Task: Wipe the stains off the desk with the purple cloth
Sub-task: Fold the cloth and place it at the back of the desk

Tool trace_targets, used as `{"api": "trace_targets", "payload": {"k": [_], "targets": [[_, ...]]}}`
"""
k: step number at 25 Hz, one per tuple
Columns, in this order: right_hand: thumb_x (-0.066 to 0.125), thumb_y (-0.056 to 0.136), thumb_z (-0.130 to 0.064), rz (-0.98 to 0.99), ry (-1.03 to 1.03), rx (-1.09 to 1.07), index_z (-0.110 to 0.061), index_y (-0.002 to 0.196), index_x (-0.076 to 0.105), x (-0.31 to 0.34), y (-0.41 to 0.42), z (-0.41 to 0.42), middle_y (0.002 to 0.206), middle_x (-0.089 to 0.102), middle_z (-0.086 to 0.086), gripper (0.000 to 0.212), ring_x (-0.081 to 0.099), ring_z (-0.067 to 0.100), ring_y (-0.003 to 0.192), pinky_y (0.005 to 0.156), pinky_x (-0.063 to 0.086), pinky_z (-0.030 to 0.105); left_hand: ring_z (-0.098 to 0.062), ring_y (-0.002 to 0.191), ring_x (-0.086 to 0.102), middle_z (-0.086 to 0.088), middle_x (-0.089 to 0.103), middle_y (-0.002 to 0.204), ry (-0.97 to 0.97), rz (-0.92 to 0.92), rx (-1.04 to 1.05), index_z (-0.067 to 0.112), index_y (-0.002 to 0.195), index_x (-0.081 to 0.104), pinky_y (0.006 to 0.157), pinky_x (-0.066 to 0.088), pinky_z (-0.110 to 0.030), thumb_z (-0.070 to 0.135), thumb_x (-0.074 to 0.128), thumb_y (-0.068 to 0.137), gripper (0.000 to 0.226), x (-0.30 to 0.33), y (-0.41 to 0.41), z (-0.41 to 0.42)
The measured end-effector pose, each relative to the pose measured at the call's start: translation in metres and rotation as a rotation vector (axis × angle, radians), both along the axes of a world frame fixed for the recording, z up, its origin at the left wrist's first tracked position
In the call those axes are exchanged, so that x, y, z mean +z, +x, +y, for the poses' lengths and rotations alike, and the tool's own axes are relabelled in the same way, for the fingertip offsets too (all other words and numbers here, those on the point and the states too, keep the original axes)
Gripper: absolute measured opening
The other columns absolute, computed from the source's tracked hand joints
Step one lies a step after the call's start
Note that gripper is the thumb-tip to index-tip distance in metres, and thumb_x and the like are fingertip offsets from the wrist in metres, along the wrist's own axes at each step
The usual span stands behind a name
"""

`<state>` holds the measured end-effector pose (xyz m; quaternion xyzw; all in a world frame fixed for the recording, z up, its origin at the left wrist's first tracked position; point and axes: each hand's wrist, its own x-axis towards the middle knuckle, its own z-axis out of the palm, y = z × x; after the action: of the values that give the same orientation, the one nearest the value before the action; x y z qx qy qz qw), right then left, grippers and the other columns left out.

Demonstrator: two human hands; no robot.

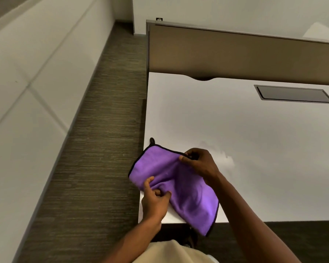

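Nearest the camera, the person's left hand (153, 201) pinches a bunched fold at the near-left part of the purple cloth (179, 185), thumb and fingers (160, 192) pressed together on the fabric. Farther out, the right hand (199, 164) nips the cloth's far black-trimmed edge between thumb and forefinger, the other fingers curled in.

Between the two hands the cloth lies on the near-left corner of the white surface (254, 139), its left side overhanging the edge above the carpet (95, 149) and its near-right corner drooping past the front edge. Its long axis runs from far-left to near-right. It is plush purple microfibre with a dark border and a small hanging loop (152, 140) at the far-left corner, rumpled through the middle rather than flat.

Faint pale stains (223, 152) show on the surface just beyond and to the right of the right hand, well short of the grey cable hatch (294, 94). That hand is the nearer one, so the wipe would likely carry the cloth rightward and away, once it is gathered into a pad.
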<state>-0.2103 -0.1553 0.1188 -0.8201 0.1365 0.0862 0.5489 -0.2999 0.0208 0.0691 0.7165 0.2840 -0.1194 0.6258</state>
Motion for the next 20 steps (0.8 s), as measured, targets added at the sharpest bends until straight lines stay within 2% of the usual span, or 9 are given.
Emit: {"api": "trace_targets", "payload": {"k": [1,3,5,7,10,12,14,17,20], "targets": [[0.087,0.08,-0.028,0.0,0.057,-0.037,-0.017,0.078,0.073,0.005,0.0,-0.002,0.068,0.07,-0.005,0.018,0.06,0.009,0.064,0.061,0.043,0.029,-0.011,0.076,0.065,-0.002,0.068,0.089,-0.055,-0.008,0.047,0.037,0.129,0.045,0.063,0.049,-0.017,0.003,0.081,0.079,0.07,0.003,0.003,-0.004],[0.086,0.081,-0.023,-0.007,0.128,-0.082,-0.018,0.088,0.075,0.02,-0.003,-0.01,0.071,0.072,0.0,0.014,0.062,0.01,0.064,0.06,0.043,0.028,-0.015,0.082,0.067,-0.005,0.069,0.097,-0.164,-0.031,0.124,0.033,0.132,0.048,0.078,0.059,-0.036,-0.001,0.08,0.076,0.074,0.007,0.011,-0.006],[0.083,0.084,-0.019,-0.049,0.165,-0.084,-0.028,0.103,0.074,0.034,-0.007,-0.022,0.075,0.073,0.006,0.023,0.065,0.011,0.07,0.06,0.045,0.026,-0.023,0.094,0.068,-0.01,0.069,0.106,-0.262,0.007,0.156,0.035,0.134,0.047,0.09,0.059,-0.05,0.0,0.082,0.076,0.076,0.019,0.022,0.0],[0.08,0.087,-0.016,-0.101,0.185,-0.064,-0.037,0.112,0.072,0.047,-0.011,-0.034,0.081,0.073,0.005,0.033,0.067,0.008,0.077,0.063,0.048,0.02,-0.03,0.108,0.068,-0.015,0.067,0.118,-0.458,0.134,0.126,0.032,0.135,0.041,0.089,0.058,-0.048,0.008,0.081,0.082,0.07,0.03,0.036,0.009],[0.074,0.091,-0.011,-0.109,0.23,-0.023,-0.034,0.112,0.076,0.056,-0.012,-0.045,0.091,0.077,-0.001,0.031,0.069,0.008,0.086,0.075,0.051,0.024,-0.037,0.112,0.069,-0.02,0.067,0.127,-0.672,0.324,-0.045,0.017,0.137,0.045,0.089,0.059,-0.049,0.015,0.079,0.085,0.062,0.043,0.047,0.015],[0.069,0.093,-0.003,-0.121,0.229,-0.009,-0.026,0.104,0.08,0.059,-0.014,-0.05,0.097,0.079,-0.007,0.028,0.07,0.006,0.092,0.081,0.05,0.025,-0.036,0.113,0.068,-0.02,0.066,0.127,-0.657,0.286,-0.088,0.014,0.137,0.051,0.087,0.06,-0.049,0.006,0.076,0.084,0.059,0.049,0.052,0.012],[0.067,0.092,0.002,-0.164,0.234,-0.037,-0.022,0.099,0.082,0.06,-0.016,-0.058,0.101,0.079,-0.009,0.029,0.071,0.006,0.099,0.085,0.052,0.024,-0.034,0.109,0.068,-0.02,0.064,0.124,-0.566,0.186,-0.041,0.024,0.134,0.05,0.083,0.06,-0.047,-0.002,0.072,0.087,0.059,0.057,0.06,0.008],[0.07,0.089,0.006,-0.226,0.292,-0.061,-0.019,0.107,0.08,0.062,-0.015,-0.076,0.111,0.078,-0.005,0.033,0.072,0.013,0.103,0.085,0.057,0.024,-0.025,0.097,0.069,-0.016,0.069,0.11,-0.367,-0.093,-0.083,0.027,0.127,0.058,0.08,0.06,-0.036,-0.007,0.07,0.088,0.053,0.073,0.074,0.0],[0.069,0.086,0.012,-0.259,0.253,-0.014,-0.019,0.118,0.076,0.062,-0.013,-0.095,0.116,0.077,-0.003,0.045,0.073,0.018,0.096,0.081,0.059,0.034,-0.014,0.097,0.068,-0.005,0.073,0.109,-0.106,-0.369,-0.201,0.023,0.119,0.068,0.079,0.058,-0.02,-0.01,0.071,0.086,0.047,0.084,0.086,-0.008]]}}
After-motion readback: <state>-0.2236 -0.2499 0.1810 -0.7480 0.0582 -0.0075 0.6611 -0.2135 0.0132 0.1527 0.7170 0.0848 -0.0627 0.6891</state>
